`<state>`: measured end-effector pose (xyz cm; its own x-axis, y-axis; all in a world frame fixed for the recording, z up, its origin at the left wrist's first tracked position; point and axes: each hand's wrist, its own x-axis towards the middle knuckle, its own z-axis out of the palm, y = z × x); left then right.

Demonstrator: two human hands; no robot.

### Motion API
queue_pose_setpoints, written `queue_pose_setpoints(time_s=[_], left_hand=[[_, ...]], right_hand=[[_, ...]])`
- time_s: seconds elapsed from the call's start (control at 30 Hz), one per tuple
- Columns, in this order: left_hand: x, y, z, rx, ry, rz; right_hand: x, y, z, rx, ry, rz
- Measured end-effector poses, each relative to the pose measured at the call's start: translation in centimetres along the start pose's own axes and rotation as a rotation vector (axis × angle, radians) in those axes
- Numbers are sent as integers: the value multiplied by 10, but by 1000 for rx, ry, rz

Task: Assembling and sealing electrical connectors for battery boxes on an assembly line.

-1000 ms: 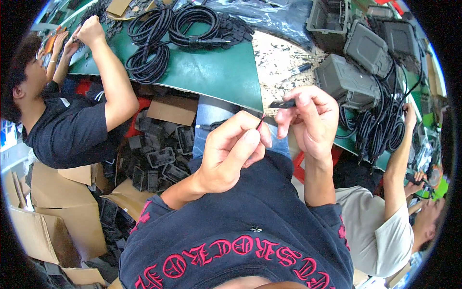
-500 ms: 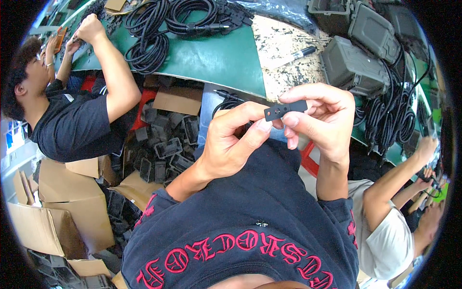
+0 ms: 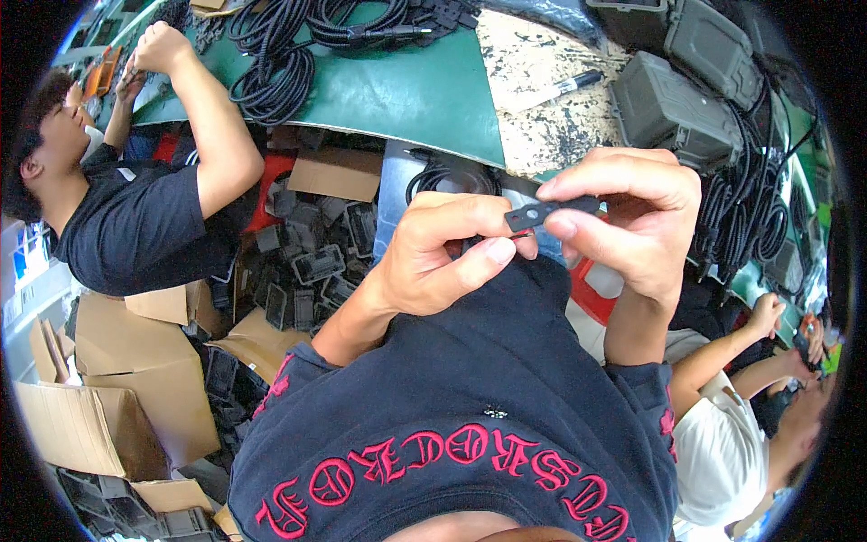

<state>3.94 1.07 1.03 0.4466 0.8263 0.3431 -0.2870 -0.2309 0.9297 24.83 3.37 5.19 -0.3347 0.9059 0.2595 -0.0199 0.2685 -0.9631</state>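
A small flat black strip with holes [image 3: 533,216] is held up in front of my chest, slightly tilted. My right hand [image 3: 637,221] pinches its right part between thumb and index finger. My left hand [image 3: 438,248] is closed at the strip's left end, index fingertip against it and thumb just below. A pale round spot shows at one hole. A tiny red bit shows beside the left fingertips; I cannot make out what it belongs to.
Beyond my hands is a green tabletop [image 3: 406,99] with coiled black cables [image 3: 271,72], a marker [image 3: 578,83] and grey plastic cases [image 3: 673,113]. Cardboard boxes [image 3: 144,361] and black housings [image 3: 316,264] lie at lower left. Co-workers sit on both sides.
Both hands have shifted a little, the right one to the right, and the strip has turned slightly between the fingers. The right-hand co-worker's arm has lowered.
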Motion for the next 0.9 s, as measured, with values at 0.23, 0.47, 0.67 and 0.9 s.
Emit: queue_pose_setpoints(time_s=[0.23,0.47,0.67,0.9], left_hand=[[-4,2,3,-35,62,-62],[-5,-6,-1,-86,101,48],[-4,-9,-6,13,56,120],[-1,-10,-4,32,53,144]], right_hand=[[-6,3,11,245,100,124],[-10,17,19,106,93,-8],[-8,9,18,-25,9,-111],[-4,-1,15,-158,5,-182]])
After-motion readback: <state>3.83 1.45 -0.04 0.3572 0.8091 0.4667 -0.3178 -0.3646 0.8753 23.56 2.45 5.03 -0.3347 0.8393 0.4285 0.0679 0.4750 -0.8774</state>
